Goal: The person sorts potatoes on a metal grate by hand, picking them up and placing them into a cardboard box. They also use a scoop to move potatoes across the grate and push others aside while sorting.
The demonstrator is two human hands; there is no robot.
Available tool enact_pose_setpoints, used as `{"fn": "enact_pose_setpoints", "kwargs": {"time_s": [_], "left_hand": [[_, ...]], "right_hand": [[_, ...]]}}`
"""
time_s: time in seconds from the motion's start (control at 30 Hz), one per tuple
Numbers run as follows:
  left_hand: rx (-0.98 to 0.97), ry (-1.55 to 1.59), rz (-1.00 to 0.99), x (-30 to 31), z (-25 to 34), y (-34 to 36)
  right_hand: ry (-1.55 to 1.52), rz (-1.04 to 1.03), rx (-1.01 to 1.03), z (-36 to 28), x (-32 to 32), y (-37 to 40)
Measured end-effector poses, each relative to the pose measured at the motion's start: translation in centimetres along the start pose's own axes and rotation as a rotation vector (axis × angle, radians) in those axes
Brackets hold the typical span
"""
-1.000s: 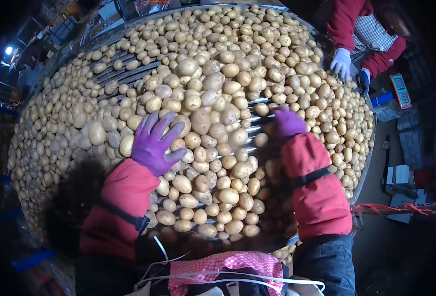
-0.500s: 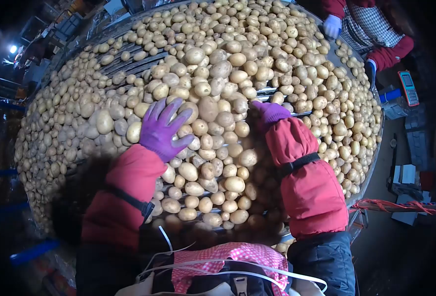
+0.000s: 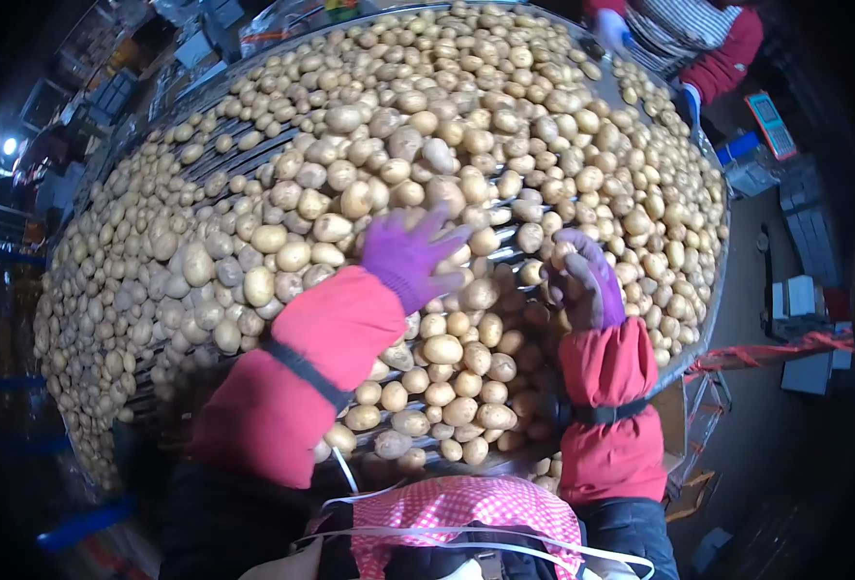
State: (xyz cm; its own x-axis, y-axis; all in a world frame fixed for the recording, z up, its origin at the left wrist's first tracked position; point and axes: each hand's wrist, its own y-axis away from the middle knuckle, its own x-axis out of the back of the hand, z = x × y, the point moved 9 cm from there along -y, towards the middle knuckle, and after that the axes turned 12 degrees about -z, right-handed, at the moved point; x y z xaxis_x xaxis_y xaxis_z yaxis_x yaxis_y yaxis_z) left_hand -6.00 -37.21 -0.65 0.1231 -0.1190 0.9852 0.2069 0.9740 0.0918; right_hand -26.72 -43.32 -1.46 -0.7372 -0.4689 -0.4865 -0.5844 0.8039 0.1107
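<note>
Potatoes [image 3: 273,239] of mixed sizes are heaped over a wide slatted table [image 3: 253,155]. My left hand [image 3: 413,253], in a purple glove, lies on the potatoes near the middle of the heap, its fingers spread. To its right, my right hand [image 3: 590,278] is curled with the palm side partly turned up. A small potato [image 3: 563,253] shows between its fingers and thumb. Dark slats [image 3: 507,237] are bared between my two hands. Smaller potatoes [image 3: 461,382] lie in front of me, below my hands.
Another person's gloved hand [image 3: 611,29] is at the far right edge of the table, beside a striped apron [image 3: 679,29]. A red-framed handheld device [image 3: 771,126] and a blue object [image 3: 737,148] are off the right side. Red strapping [image 3: 766,353] stretches out from the table's right edge.
My left hand has moved right across the potatoes, still spread. My right hand has shifted right and turned, lifting a small potato in its fingers. The view has shifted slightly.
</note>
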Motion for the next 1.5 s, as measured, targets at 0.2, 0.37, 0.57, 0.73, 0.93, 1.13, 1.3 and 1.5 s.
{"fn": "enact_pose_setpoints", "kwargs": {"time_s": [0.2, 0.37, 0.57, 0.73, 0.93, 1.13, 1.3, 1.5], "left_hand": [[-0.211, 0.108, 0.028, -2.6, 10.2, -3.3], [-0.494, 0.103, -0.101, -5.1, 14.6, 2.6], [-0.385, 0.578, -0.106, 0.3, 9.1, 5.0], [-0.206, 0.386, 0.166, 1.1, 0.4, 3.5], [-0.013, 0.422, -0.110, -2.8, -3.2, -3.6], [-0.008, 0.409, -0.278, -5.0, -1.8, -8.6], [-0.029, 0.296, -0.225, -5.5, -2.0, -9.1], [0.041, 0.369, -0.243, -6.4, -1.9, -11.6]], "right_hand": [[-0.385, 0.135, 0.103, 1.8, 3.6, 10.2], [-0.444, 0.096, 0.155, 4.8, 5.4, 14.8], [0.379, 0.282, -0.209, -0.2, 0.1, 10.5], [1.749, -0.271, -0.139, 3.1, -5.2, 0.2], [1.939, 0.245, -0.196, -3.5, 3.3, -5.2], [1.817, -0.126, -0.298, 2.5, 1.7, -10.2], [1.890, -0.110, -0.301, 1.8, 1.5, -7.3], [1.903, -0.086, -0.335, 1.6, 1.8, -6.7]]}}
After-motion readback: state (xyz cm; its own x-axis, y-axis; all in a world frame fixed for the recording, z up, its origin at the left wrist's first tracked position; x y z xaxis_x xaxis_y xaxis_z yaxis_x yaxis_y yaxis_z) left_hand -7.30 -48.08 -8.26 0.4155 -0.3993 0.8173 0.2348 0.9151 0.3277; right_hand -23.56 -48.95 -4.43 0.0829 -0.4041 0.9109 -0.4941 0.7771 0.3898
